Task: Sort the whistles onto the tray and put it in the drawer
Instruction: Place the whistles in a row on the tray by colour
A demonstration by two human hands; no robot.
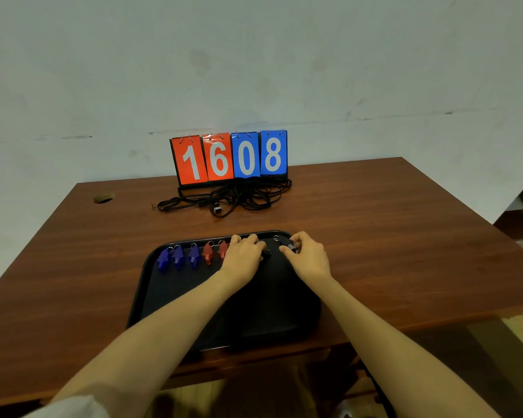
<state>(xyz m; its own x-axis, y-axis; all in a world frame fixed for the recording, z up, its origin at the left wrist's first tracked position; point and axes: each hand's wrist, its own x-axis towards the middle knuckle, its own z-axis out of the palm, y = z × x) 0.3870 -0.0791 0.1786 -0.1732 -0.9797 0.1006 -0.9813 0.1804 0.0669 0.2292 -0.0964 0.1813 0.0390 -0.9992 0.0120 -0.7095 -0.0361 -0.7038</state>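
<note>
On the brown worktop point(375, 236), keep the black tray point(151, 285) flat and steady while sorting. With the left hand point(243, 253) curled over the row's middle, hard to tell whether gripping anything. With the right hand point(307, 256) pinching a black whistle point(290, 246) at the tray's far right corner, set it in line past the red whistles point(207, 254), ring toward the far rim as with the blue whistles point(178, 257), without nudging neighbours.

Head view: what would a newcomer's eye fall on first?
The flip scoreboard reading 1608, red and blue, stands far back on the table. Nearer, three blue whistles and two red whistles lie in a row along the far side of the black tray. The left hand and right hand reach beside them; the right pinches a black whistle.
</note>
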